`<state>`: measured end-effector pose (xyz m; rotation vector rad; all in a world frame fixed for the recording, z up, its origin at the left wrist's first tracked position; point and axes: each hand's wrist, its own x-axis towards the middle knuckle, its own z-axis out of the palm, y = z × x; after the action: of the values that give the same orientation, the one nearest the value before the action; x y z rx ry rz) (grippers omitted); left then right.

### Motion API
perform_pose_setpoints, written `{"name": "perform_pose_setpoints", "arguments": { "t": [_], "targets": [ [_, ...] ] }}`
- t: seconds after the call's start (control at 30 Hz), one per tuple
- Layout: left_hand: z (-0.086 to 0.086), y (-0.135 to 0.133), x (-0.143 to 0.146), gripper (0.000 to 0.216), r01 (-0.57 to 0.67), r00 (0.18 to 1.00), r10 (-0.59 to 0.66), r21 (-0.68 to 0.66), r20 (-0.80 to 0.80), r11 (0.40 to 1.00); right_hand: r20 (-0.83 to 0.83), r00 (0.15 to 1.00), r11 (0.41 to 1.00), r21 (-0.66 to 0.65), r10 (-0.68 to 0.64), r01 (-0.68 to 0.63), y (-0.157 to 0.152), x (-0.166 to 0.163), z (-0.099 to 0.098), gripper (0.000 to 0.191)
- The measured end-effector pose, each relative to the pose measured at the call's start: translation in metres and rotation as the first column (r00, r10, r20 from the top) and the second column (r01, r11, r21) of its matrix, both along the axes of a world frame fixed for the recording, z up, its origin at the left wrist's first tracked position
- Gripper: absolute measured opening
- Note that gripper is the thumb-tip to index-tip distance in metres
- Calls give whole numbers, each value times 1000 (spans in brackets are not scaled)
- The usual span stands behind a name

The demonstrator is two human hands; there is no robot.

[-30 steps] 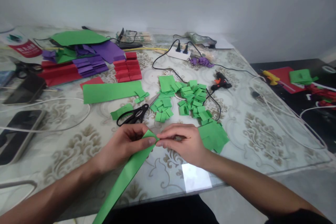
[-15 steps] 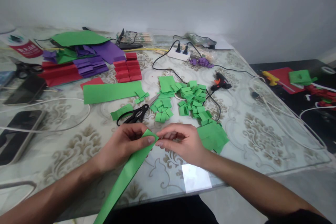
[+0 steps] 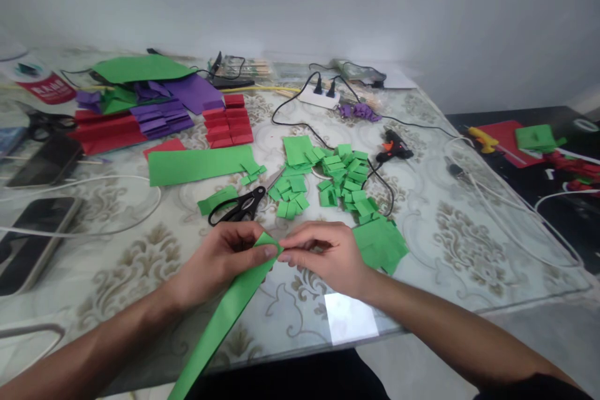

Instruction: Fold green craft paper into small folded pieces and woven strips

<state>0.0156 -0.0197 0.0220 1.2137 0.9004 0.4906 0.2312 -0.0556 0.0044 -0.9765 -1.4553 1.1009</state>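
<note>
A long green paper strip (image 3: pixel 227 309) slants from the table's front edge up to my hands. My left hand (image 3: pixel 229 256) grips it near its upper end, thumb lying on top. At that end's right corner, my right hand (image 3: pixel 325 253) pinches the paper between thumb and fingertips. Black-handled scissors (image 3: pixel 241 205) lie open-bladed just beyond my left hand. Behind my hands spread several small cut green paper pieces (image 3: pixel 344 178), and larger green pieces (image 3: pixel 379 240) lie right of my right hand. A wide green strip (image 3: pixel 201 164) rests farther back.
Folded red paper (image 3: pixel 229 122) and purple paper (image 3: pixel 162 117) lie at the back left. Phones (image 3: pixel 35 244) and a white cable sit on the left. A black glue gun (image 3: pixel 394 147) is wired toward a white power strip (image 3: pixel 319 96). A yellow glue gun (image 3: pixel 484 139) lies far right.
My right fingertips have closed slightly at the strip's corner. Otherwise the hands, strip and table items stay nearly in place.
</note>
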Motion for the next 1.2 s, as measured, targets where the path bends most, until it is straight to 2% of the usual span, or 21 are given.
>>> {"name": "perform_pose_setpoints", "arguments": {
  "t": [0.63, 1.2],
  "targets": [
    [-1, 0, -2, 37, 22, 999, -21, -19, 38, 1000, -10, 1000, 1000, 13, 15, -15, 1, 0, 0, 14],
    [-2, 0, -2, 36, 21, 999, -20, -20, 35, 1000, -44, 999, 999, -27, 28, -29, 0, 1, 0, 13]
  ]
}}
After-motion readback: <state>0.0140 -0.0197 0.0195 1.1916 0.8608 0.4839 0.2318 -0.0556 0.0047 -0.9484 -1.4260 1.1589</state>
